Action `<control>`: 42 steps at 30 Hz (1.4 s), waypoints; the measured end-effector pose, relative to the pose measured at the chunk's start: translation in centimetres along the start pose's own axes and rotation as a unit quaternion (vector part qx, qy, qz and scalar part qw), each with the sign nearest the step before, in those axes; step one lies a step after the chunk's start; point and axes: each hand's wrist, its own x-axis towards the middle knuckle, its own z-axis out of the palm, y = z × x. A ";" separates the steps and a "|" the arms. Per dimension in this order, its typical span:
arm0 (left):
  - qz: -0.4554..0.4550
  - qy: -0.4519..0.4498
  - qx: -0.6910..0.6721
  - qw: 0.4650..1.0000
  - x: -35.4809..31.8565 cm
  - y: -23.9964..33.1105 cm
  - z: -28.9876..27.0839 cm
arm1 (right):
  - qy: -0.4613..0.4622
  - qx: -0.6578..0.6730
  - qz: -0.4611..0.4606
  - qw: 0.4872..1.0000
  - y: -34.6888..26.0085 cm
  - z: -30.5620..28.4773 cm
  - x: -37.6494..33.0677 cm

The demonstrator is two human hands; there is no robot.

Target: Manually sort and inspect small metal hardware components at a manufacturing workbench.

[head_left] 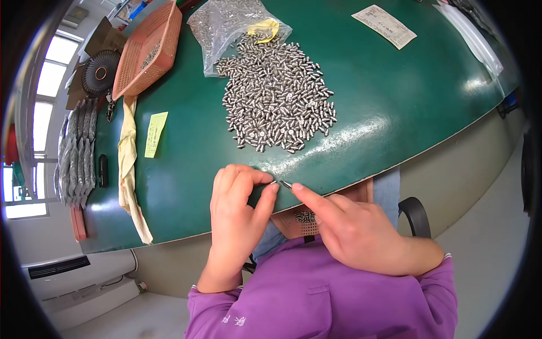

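Between the thumb and forefinger of my left hand (234, 195) is a small silvery metal part (274, 182), mostly hidden by the fingertips. My right hand (353, 226) is closed round a thin, dark, pointed tool (286, 185), its forefinger stretched along it. The tool's tip is close to the part; whether they touch, I cannot tell. Beyond my hands a wide pile of small silvery metal parts (276, 101) lies on the green tabletop (384, 96). It spreads from the mouth of a clear plastic bag (209, 34), with a yellow slip (263, 29) at the opening.
A pink basket (291, 227) with some parts sits below the table edge at my lap. Another pink basket (144, 53) stands far left, near a cream cloth strip (127, 164), a yellow note (155, 134) and stacked grey packets (78, 152). A paper slip (385, 26) lies far right.
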 end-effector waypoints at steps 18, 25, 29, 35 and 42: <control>-0.016 0.001 -0.027 0.999 -0.2 0.1 -0.2 | 0.007 -0.028 -0.016 0.999 -0.3 0.5 -0.1; -0.007 0.003 -0.029 1.000 0.0 0.1 -0.3 | 0.010 -0.036 -0.033 0.999 -0.1 0.7 0.0; -0.003 0.003 -0.030 1.000 0.1 0.1 -0.3 | 0.003 -0.045 -0.046 0.998 0.0 0.6 0.1; -0.002 -0.020 -0.025 0.999 0.2 -0.1 -0.6 | -0.050 -0.033 -0.027 0.998 -0.8 -0.8 0.9; 0.034 -0.064 -0.039 0.997 0.1 0.0 -1.6 | -0.030 0.023 0.012 0.999 -0.1 -0.5 0.3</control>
